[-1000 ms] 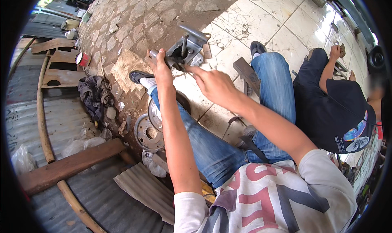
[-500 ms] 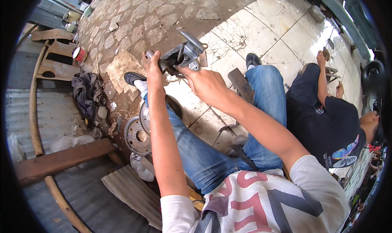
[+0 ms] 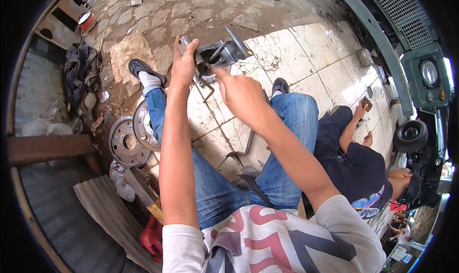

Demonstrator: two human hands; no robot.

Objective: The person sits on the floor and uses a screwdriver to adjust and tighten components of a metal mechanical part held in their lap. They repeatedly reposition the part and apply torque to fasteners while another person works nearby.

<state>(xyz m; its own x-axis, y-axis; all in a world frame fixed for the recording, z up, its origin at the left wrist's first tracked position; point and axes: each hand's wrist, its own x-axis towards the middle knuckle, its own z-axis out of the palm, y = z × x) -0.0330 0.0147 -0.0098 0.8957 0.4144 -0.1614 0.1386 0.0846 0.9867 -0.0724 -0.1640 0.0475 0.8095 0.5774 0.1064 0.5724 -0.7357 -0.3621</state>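
Now our left grip [image 3: 184, 65] holds the metal part [image 3: 233, 54], sticking out rightward; we can't tell if our right grip [image 3: 240, 95], nearer us, holds it.

1. At five o'clock in my head view, I make out large block lettering [image 3: 266, 246] in faded red across the front of the wearer's pale shirt [image 3: 217, 227].
2. Beside the red letters, to their right on the same shirt, I see a bigger dark blue-grey letter [image 3: 320, 249], partly creased.
3. At four o'clock, a co-worker's dark shirt [image 3: 356, 168] bears a colourful print [image 3: 368, 207]; I cannot read any wording there.
4. At ten o'clock, a red-and-white can [image 3: 86, 22] is too small for me to read.
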